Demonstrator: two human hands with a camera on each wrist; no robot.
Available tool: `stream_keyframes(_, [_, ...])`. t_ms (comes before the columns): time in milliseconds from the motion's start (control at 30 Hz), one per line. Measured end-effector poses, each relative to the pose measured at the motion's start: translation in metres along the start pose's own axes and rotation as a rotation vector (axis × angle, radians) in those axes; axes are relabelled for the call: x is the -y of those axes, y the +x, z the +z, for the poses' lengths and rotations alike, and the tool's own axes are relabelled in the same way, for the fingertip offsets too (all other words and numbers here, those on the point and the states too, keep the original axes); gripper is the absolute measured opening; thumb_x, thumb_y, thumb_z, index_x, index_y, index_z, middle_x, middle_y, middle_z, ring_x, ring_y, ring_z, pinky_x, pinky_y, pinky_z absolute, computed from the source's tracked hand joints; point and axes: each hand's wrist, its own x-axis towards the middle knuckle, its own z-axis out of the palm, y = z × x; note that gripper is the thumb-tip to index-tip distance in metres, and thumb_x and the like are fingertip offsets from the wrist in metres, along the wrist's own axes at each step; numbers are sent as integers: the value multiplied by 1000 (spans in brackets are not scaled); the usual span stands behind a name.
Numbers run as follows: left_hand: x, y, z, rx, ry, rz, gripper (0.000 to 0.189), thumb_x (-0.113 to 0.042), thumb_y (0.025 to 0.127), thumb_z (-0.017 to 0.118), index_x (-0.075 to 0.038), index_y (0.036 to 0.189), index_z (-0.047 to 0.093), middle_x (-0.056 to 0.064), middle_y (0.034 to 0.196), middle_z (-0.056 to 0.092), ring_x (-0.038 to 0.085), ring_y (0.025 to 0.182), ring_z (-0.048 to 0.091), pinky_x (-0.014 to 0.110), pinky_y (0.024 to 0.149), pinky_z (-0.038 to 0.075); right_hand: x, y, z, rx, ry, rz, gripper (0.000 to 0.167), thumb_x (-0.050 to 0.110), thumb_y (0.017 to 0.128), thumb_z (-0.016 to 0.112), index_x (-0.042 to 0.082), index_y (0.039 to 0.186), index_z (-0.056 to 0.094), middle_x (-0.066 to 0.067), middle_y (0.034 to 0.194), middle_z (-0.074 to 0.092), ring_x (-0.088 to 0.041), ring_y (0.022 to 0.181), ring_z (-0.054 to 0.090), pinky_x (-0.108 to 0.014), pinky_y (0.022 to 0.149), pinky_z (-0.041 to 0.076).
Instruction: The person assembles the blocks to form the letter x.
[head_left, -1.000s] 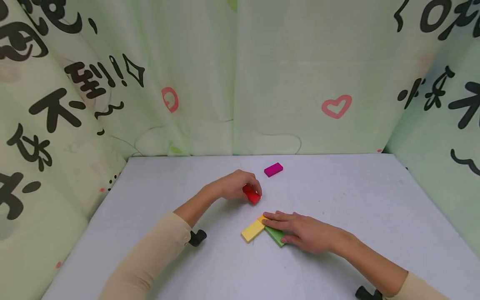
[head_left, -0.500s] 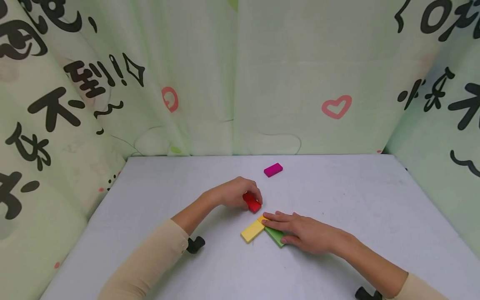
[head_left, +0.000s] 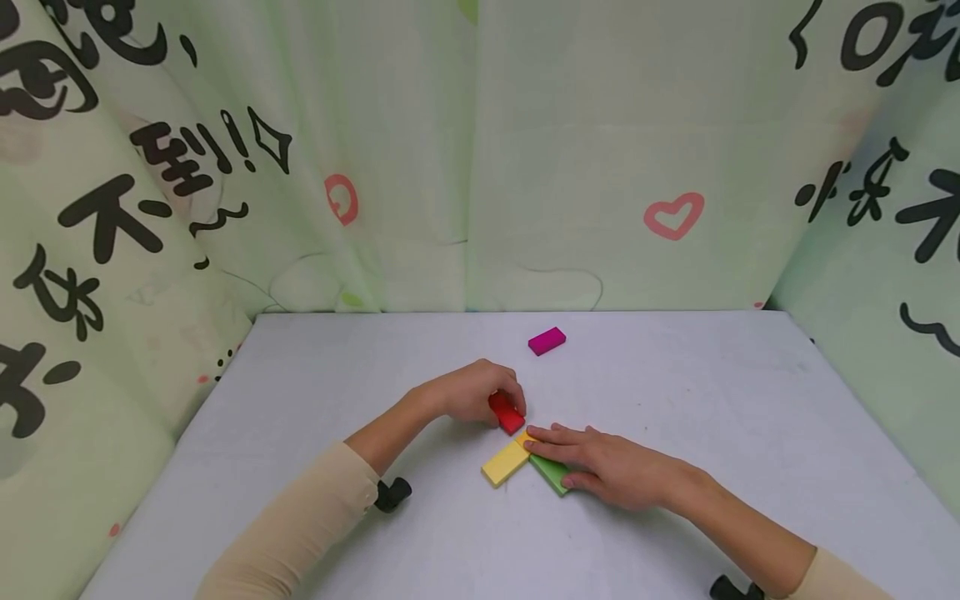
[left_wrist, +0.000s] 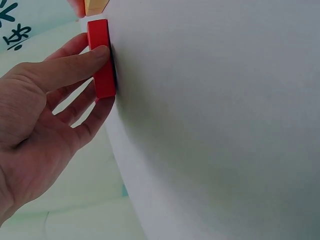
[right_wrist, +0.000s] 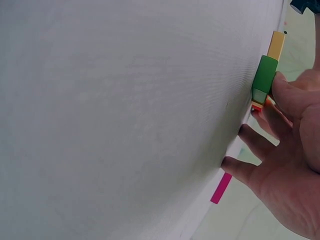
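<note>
Pinched in the left hand [head_left: 480, 392], the red block [head_left: 507, 414] has moved closer to the right hand [head_left: 603, 463]. That hand, fingers straight, seems to steady the orange block [head_left: 522, 438], which red nearly meets.

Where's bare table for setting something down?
Free: table beyond the right hand, right of the magenta block; front centre, between the forearms. Crowded: middle, where the left hand holds the red block by the yellow block and green block.
</note>
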Motion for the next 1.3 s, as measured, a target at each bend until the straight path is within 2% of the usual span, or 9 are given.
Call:
stream_keyframes(567, [-4, 0, 5, -16, 9, 5, 28, -7, 91, 80, -17, 116, 77, -3, 111, 69, 11, 106, 59, 20, 91, 53, -1, -1, 0, -3, 0, -3, 61, 18, 105, 61, 28, 162, 40, 4, 171, 32, -39, 154, 36, -72, 117, 30])
stream_keyframes(800, [-5, 2, 6, -11, 7, 27, 27, -7, 91, 79, -16, 117, 78, -2, 112, 69, 11, 104, 60, 20, 90, 54, -1, 0, 1, 1, 2, -7, 61, 19, 106, 61, 27, 162, 39, 4, 171, 32, -39, 154, 36, -72, 116, 30])
stream_keyframes(1300, [-7, 1, 9, -19, 28, 18, 28, -8, 91, 80, -18, 117, 78, -4, 110, 70, 9, 103, 60, 17, 89, 53, -1, 1, -1, 4, 1, -7, 61, 19, 106, 61, 27, 162, 40, 3, 171, 32, -39, 154, 36, -72, 117, 30])
